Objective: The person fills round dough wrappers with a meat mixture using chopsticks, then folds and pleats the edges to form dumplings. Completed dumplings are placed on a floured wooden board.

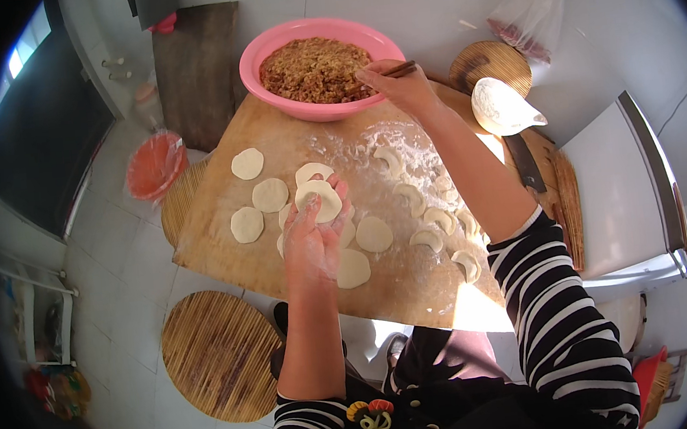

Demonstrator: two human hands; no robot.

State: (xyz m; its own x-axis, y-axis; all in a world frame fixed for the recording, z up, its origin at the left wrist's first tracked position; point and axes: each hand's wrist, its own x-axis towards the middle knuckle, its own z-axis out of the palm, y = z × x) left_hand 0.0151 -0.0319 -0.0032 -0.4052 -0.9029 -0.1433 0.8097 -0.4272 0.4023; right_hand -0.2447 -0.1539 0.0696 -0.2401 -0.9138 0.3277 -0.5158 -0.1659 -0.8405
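Cupped over the wooden board, my left hand holds a round dough wrapper, its thumb pressed on the dough. At the right rim of a pink basin, my right hand grips wooden chopsticks. Their tips reach into the minced filling. Several flat wrappers lie around and under my left hand, among them one at the left and one at the right. Crescent dumplings sit on the floured right side of the board, near small dough pieces.
A white flour scoop and a cleaver are at the board's right, beside a white appliance. Round reed mats stand low at the left and by the far wall. A lined red bin is at the left.
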